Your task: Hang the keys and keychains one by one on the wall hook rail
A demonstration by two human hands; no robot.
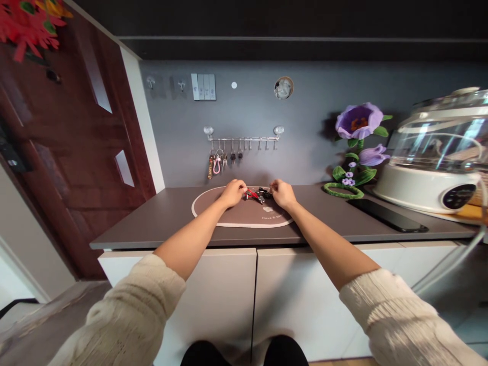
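Note:
A small pile of keys (257, 195), with silver, black and red parts, lies on a brown oval mat (244, 217) with a pale rim. My left hand (233, 193) is at the pile's left side, its fingers closed in a pinch near the red part. At the right side my right hand (282, 193) is also pinched, its fingertips close to the black parts. What either hand holds is hidden by the fingers. Behind them, a clear hook rail (246, 139) on the wall carries several hanging keys, one with a pink loop keyring (217, 164).
A black phone (389, 215) lies on the dark counter (152, 223) at right, near a purple artificial flower (359, 122) and a white-based appliance (423, 185). A dark overhead cabinet (267, 25) hangs above. The brown door (76, 152) stands at left.

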